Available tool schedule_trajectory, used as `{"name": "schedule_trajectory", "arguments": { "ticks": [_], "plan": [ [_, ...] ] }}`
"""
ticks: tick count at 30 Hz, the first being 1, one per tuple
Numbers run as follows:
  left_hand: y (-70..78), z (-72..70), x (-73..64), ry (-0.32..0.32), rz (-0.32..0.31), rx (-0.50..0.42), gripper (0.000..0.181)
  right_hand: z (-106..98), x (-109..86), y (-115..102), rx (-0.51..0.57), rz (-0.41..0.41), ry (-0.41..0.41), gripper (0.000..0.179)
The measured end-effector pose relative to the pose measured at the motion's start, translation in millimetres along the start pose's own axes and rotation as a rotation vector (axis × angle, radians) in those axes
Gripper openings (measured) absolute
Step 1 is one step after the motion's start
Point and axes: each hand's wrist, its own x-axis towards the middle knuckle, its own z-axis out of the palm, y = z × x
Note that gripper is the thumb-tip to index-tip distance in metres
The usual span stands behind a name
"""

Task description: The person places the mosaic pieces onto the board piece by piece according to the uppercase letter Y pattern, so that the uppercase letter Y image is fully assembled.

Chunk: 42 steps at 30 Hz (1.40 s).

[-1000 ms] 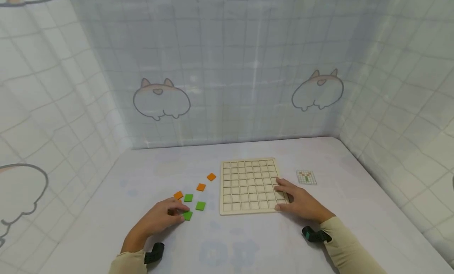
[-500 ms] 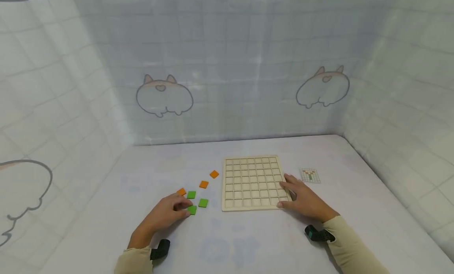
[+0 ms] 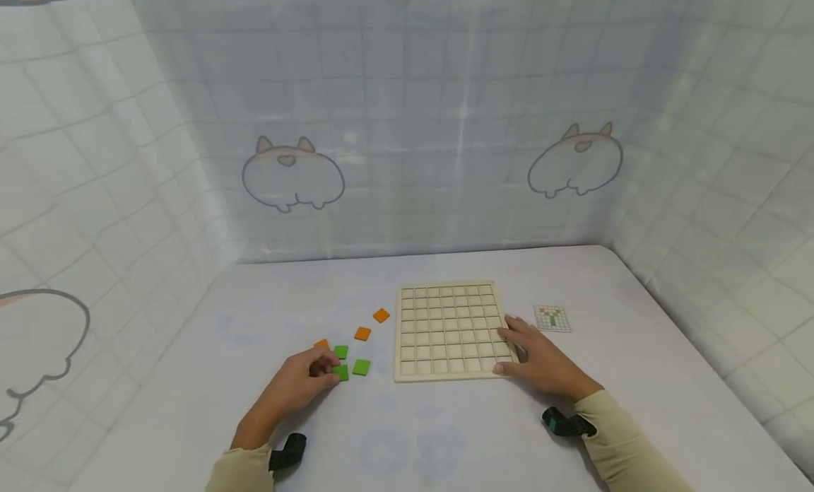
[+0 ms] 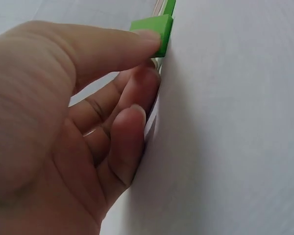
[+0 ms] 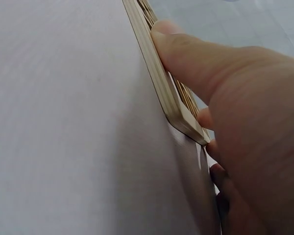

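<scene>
With thumb and fingertips my left hand (image 3: 299, 382) pinches a small green square tile (image 3: 341, 372) low over the table. In the left wrist view the thumb lies on that green tile (image 4: 154, 32). Two more green tiles, one beside it (image 3: 361, 367) and one just behind (image 3: 341, 352), lie flat. An orange tile (image 3: 322, 344) is partly hidden behind the hand. On the right, my right hand (image 3: 543, 361) rests at the near right corner of a pale wooden grid board (image 3: 399, 336). Its thumb (image 5: 186, 54) touches the top of the board; the fingers lie along the right edge.
Two orange tiles, a nearer one (image 3: 362, 334) and a farther one (image 3: 381, 315), lie left of the board. A small printed grid card (image 3: 552, 318) with an orange and green pattern lies beyond my right hand. Fabric walls (image 3: 407, 160) enclose the table at the back and sides.
My left hand has moved slightly forward with the green tile, closer to the other green tiles. My right hand has shifted a little outward along the board's right edge.
</scene>
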Motion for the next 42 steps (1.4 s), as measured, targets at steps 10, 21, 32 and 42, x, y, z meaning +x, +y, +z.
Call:
{"name": "schedule_trajectory", "arguments": {
  "ticks": [10, 21, 32, 42],
  "plan": [
    [-1.3, -1.5, 1.8, 0.048, -0.049, -0.162, 0.013, 2, 5.9, 2, 0.011, -0.001, 0.009, 0.084],
    [-2.0, 4.5, 9.6, 0.062, -0.133, -0.493, 0.022, 2, 7.3, 0, 0.015, -0.025, -0.001, 0.083],
    [9.9, 10.5, 20.9, 0.086, -0.150, -0.511, 0.023, -1, 7.0, -1, 0.008, -0.032, 0.017, 0.081],
    [12.9, 11.3, 29.1, 0.117, -0.174, -0.584, 0.028, 5, 5.7, 2, 0.016, -0.026, 0.029, 0.080]
  ]
}}
